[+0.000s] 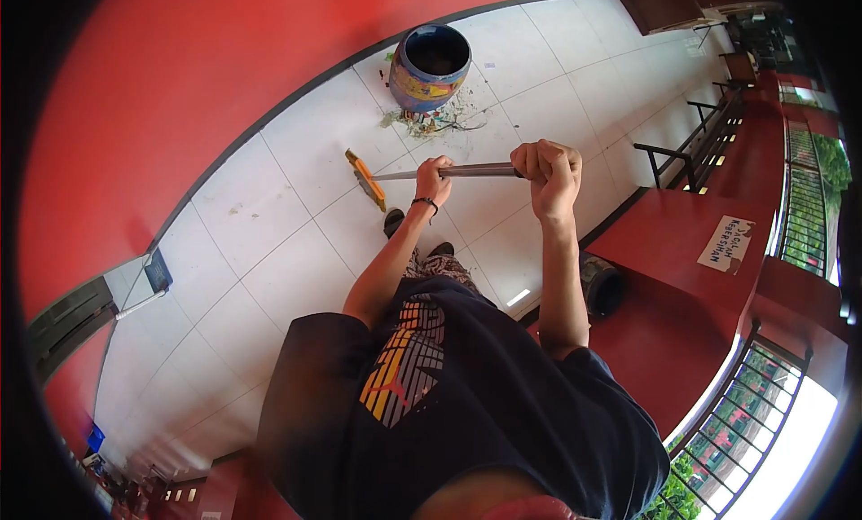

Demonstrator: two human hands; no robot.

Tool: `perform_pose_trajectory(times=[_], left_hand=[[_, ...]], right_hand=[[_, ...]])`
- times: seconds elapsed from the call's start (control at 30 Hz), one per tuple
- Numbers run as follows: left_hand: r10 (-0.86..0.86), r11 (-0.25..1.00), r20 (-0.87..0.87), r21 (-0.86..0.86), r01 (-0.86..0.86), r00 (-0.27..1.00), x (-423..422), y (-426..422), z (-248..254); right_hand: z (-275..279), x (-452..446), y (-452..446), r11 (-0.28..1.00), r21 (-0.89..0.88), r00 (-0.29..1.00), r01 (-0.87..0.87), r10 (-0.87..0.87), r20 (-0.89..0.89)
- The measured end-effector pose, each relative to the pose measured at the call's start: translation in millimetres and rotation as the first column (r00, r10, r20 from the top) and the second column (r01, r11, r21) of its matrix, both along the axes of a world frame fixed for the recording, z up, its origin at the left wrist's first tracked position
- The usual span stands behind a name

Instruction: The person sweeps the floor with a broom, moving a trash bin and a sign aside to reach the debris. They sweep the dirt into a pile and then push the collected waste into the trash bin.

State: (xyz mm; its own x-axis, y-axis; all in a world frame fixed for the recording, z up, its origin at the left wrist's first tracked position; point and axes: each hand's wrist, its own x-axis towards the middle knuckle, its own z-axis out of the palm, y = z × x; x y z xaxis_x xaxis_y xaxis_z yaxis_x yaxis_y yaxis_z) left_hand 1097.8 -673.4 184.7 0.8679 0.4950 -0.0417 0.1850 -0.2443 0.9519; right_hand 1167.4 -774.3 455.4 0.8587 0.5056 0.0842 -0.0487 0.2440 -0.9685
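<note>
Clearly, both hands are wrapped round the orange-headed broom (480, 170): the left hand (434, 180) curls about the middle of the shaft, and the right hand (550, 174) is clenched round its far end. Taking the left hand as the centre of the dial, the right hand sits at three o'clock and the broom's orange head (366, 182) at nine, down by the white tile floor (278, 251); its bristles are too small to tell.

What could go wrong seems to start at the feet: the near end of the head is just beside one shoe (393, 222), between seven and eight o'clock, so pulling the shaft inward could snag it. The grass-like litter (462, 123) lies near twelve o'clock, around the foot of the painted round pot (422, 87); a hasty stroke there would likely scatter the loose pieces or bump the pot.

As for the grip, the shaft runs through both hands almost level across the view, with the head beyond the left hand, out past the bracelet (426, 202) side, and well apart from the right.
</note>
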Motion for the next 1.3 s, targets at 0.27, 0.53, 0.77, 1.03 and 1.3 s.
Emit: perform_pose_trajectory(times=[0.27,0.53,0.77,1.03,1.3], left_hand=[[0.009,0.992,-0.465,0.118,0.052,0.885,-101,110,-160],[-0.040,0.992,-0.541,0.081,0.100,0.840,-12,136,-172],[-0.217,0.976,-0.316,-0.061,0.208,0.924,118,50,-112],[-0.274,0.948,-0.016,-0.173,0.267,0.962,139,32,-45],[-0.019,0.999,-0.134,-0.039,0.014,0.991,-9,42,6]], right_hand=[[-136,-11,77,0.997,-0.070,0.904,-0.022,-0.010,-0.428],[-145,19,93,0.971,-0.102,0.900,0.215,-0.238,-0.366],[-73,90,40,0.874,-0.176,0.842,0.452,-0.483,-0.238],[-4,82,33,0.897,-0.204,0.913,0.392,-0.406,-0.031],[0,36,30,0.997,-0.072,0.988,0.012,-0.023,-0.154]])
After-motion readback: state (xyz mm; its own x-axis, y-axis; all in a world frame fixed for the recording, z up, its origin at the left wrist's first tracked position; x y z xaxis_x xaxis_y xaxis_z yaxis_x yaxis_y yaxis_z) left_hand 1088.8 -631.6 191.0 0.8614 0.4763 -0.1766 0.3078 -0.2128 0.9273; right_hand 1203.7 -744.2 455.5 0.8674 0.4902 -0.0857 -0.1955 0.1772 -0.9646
